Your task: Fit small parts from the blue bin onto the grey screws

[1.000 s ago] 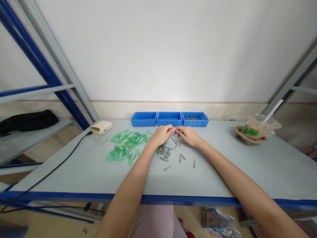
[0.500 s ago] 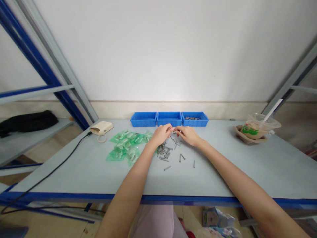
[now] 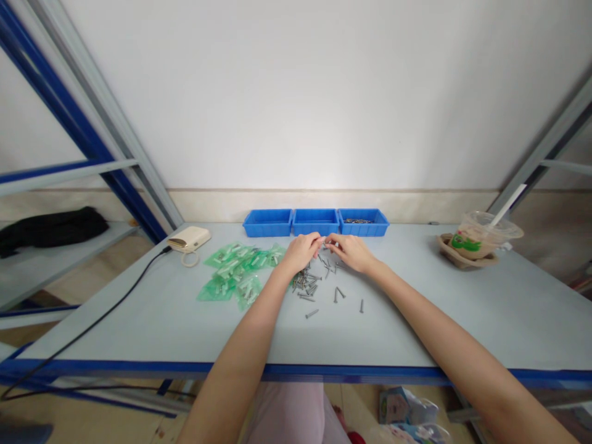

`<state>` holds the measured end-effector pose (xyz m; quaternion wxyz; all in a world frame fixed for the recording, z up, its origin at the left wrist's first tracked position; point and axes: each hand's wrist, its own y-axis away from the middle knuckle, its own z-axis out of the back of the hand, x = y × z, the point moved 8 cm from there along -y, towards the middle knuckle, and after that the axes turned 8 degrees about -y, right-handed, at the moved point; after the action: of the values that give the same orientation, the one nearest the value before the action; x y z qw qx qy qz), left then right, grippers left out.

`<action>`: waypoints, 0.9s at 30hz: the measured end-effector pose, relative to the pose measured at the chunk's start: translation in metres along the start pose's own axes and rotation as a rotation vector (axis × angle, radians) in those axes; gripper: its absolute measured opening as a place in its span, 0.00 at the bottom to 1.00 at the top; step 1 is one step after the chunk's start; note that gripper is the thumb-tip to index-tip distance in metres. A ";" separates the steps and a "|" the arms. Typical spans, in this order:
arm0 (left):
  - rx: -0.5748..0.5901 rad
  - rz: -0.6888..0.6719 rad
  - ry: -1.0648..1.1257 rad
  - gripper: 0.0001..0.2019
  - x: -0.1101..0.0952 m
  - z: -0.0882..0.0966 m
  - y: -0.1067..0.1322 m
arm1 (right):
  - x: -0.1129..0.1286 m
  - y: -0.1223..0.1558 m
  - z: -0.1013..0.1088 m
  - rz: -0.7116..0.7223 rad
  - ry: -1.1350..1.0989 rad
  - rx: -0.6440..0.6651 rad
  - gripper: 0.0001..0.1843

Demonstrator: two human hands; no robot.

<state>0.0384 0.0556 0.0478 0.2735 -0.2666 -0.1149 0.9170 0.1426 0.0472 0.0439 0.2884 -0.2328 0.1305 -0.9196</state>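
My left hand point(image 3: 302, 250) is closed in a pinch at the middle of the table, above the far end of a pile of screws point(image 3: 305, 282). Facing it, fingertips nearly touching, my right hand point(image 3: 351, 251) pinches a small shiny piece that looks like a screw point(image 3: 325, 244). What lies inside the left fingers is too small to make out. Several loose grey screws, one of them a single screw point(image 3: 361, 306), lie nearer the table's front. Left of my left forearm are green plastic bags point(image 3: 235, 271) with small parts inside.
Behind the hands stand a left blue bin point(image 3: 268, 231), a middle blue bin point(image 3: 316, 230) and a right blue bin point(image 3: 364, 230) holding screws. A cream device point(image 3: 190, 237) with a black cable sits at left. A drink cup point(image 3: 481, 234) in a cardboard holder stands at right.
The hands stay in almost the same place, with only a slight shift of the fingers around the small piece. The screws, bags and bins lie as before.
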 end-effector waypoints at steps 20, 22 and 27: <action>-0.007 0.025 0.002 0.15 0.001 0.000 0.000 | 0.001 -0.001 0.001 0.003 0.011 0.009 0.14; -0.005 0.026 0.003 0.14 0.001 0.000 0.000 | 0.000 0.000 0.001 -0.016 0.016 0.014 0.15; -0.013 0.031 -0.036 0.17 0.001 0.003 0.000 | 0.000 0.000 -0.001 -0.027 0.032 0.022 0.14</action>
<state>0.0358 0.0557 0.0500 0.2557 -0.2537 -0.1215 0.9249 0.1425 0.0473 0.0433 0.2765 -0.2168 0.1220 -0.9283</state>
